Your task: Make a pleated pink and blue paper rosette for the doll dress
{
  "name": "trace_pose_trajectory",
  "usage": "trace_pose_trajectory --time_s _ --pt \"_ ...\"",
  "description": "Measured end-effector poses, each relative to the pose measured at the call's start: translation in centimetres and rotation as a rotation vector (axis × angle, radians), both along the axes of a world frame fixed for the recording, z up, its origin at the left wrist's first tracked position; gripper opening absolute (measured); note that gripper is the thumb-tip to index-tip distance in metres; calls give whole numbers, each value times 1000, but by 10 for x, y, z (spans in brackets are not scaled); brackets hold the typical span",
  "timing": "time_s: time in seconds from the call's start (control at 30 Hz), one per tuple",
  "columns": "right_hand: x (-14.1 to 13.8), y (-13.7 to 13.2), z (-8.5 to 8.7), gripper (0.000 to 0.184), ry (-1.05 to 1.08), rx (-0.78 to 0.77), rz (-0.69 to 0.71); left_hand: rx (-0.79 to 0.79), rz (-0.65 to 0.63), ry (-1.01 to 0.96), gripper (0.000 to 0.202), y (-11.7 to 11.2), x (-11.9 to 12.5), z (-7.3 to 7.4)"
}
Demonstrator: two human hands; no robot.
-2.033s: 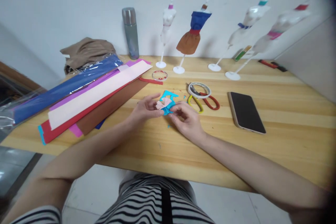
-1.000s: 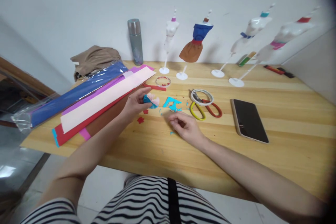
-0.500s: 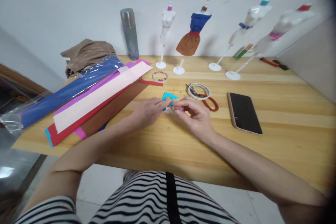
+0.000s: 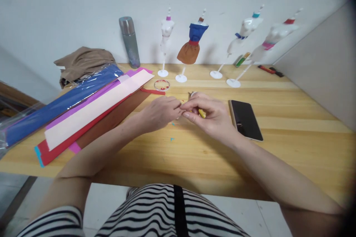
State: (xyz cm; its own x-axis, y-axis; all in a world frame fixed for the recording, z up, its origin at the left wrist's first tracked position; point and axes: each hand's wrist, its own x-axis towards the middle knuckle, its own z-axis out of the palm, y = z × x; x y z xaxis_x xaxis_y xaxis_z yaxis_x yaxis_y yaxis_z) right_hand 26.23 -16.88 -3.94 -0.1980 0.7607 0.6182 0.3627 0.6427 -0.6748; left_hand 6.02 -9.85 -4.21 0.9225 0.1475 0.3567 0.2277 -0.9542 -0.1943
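Observation:
My left hand [image 4: 161, 114] is closed over the middle of the table, its fingertips pinched together and meeting those of my right hand. My right hand [image 4: 213, 118] is closed too, with thumb and index finger pressed together. Whatever lies between the fingertips is hidden or too small to make out. A small yellow thing [image 4: 202, 113] shows under the curled fingers of my right hand. Beyond that hand, only the edge of a white tape roll [image 4: 196, 94] and a dark metal tip [image 4: 190, 93] peek out. Tiny blue scraps [image 4: 172, 139] lie on the wood below.
Coloured paper-like sheets [image 4: 98, 109] and a plastic-wrapped blue one [image 4: 63, 102] lie left, beside brown cloth [image 4: 83, 61]. A flask [image 4: 129, 44] and several small mannequins, one dressed [image 4: 191, 44], stand behind. A clear ring [image 4: 162, 85] lies ahead; a phone [image 4: 246, 120] lies right.
The blue piece under my fingers is out of sight now. My right hand covers the scissors and most of the tape roll. A yellow thing shows by it. The whole view has shifted slightly.

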Motion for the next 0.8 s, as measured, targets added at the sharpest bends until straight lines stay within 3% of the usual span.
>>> trace_pose_trajectory --time_s 0.17,0.3,0.63,0.8 --pt "5 2 15 14 -64 -2 -6 114 -40 -34 34 11 10 3" --pt "4 4 21 17 -83 -47 -25 87 -23 -41 34 16 14 4" --pt "-9 20 13 22 36 -167 3 33 84 56 27 21 6 10" --pt "-10 20 15 26 126 -234 64 -7 113 -6 28 27 2 10"
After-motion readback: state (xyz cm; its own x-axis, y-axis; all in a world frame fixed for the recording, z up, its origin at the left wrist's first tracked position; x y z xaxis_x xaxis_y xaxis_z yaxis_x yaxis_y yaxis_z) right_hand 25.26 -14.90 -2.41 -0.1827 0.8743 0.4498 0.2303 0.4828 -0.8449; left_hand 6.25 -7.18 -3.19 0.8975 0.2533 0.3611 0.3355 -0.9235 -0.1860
